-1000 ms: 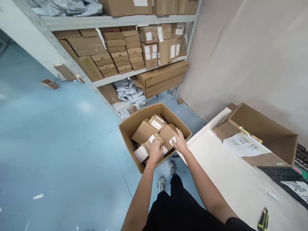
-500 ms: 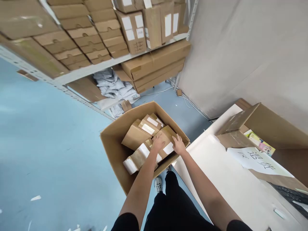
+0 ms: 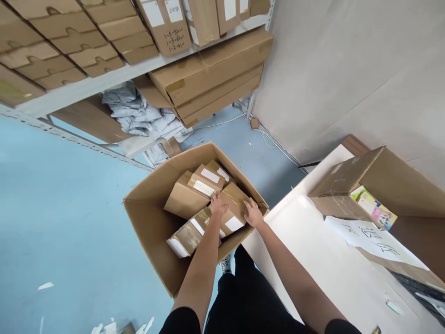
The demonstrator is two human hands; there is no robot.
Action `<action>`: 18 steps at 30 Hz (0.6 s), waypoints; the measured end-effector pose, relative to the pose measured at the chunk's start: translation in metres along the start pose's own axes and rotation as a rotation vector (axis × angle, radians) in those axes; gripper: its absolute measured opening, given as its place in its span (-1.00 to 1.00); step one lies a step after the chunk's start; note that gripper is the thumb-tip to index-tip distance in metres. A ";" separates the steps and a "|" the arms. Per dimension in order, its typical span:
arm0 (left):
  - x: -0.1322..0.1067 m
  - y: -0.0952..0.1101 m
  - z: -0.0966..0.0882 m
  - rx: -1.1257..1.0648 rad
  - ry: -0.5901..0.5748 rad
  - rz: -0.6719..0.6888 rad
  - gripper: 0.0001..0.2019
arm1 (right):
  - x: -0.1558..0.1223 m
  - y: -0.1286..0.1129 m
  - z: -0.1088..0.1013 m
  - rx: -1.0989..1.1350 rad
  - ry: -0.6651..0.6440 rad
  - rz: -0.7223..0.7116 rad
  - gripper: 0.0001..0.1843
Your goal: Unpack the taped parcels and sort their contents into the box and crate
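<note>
A large open cardboard carton (image 3: 149, 227) stands on the blue floor in front of me, holding several small taped brown parcels with white labels. Both my hands reach into it. My left hand (image 3: 218, 204) grips the left side of one small parcel (image 3: 232, 208), fingers curled over its edge. My right hand (image 3: 252, 212) clasps the same parcel's right side near the carton's wall. Another parcel (image 3: 186, 199) lies just to the left, and a tape-wrapped one (image 3: 187, 234) sits lower down.
A metal shelf unit (image 3: 104, 81) stacked with brown boxes and grey mailer bags rises behind the carton. To the right is a white table (image 3: 323, 260) with an open box (image 3: 382, 185) and a handwritten paper sheet (image 3: 375, 239). Cables run along the wall's base.
My view has tilted down and closer to the carton. Both hands have shifted from resting on the parcels to clasping one parcel from either side.
</note>
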State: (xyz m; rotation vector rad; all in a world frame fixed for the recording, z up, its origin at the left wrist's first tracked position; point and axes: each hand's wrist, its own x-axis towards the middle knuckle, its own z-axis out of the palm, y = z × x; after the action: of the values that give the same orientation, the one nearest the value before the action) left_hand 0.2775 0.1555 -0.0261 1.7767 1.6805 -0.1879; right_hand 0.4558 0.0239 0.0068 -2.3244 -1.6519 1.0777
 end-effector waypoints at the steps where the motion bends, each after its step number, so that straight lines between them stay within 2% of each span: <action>1: -0.007 -0.010 -0.001 -0.017 0.003 -0.001 0.02 | 0.004 0.000 0.000 0.009 0.001 -0.001 -0.18; 6: -0.044 -0.074 -0.003 -0.099 0.024 0.029 0.00 | 0.021 0.000 0.009 0.050 -0.046 0.002 -0.15; 8: -0.057 -0.092 -0.002 -0.126 0.038 0.054 -0.03 | 0.023 -0.008 0.017 0.059 -0.060 -0.029 -0.14; 11: -0.071 -0.101 0.002 -0.152 0.061 0.079 -0.06 | 0.018 -0.034 0.030 0.061 -0.028 -0.163 -0.15; 15: -0.085 -0.103 0.007 -0.148 0.091 0.080 -0.10 | 0.007 -0.082 0.050 0.062 0.006 -0.370 -0.16; 18: -0.100 -0.124 0.005 -0.100 0.133 0.071 -0.24 | 0.004 -0.115 0.065 0.062 0.006 -0.456 -0.18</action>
State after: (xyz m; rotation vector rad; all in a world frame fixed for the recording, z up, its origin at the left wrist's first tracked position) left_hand 0.1484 0.0626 -0.0218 1.8040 1.6849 0.0454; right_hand 0.3273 0.0540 0.0080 -1.7786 -1.9768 0.9981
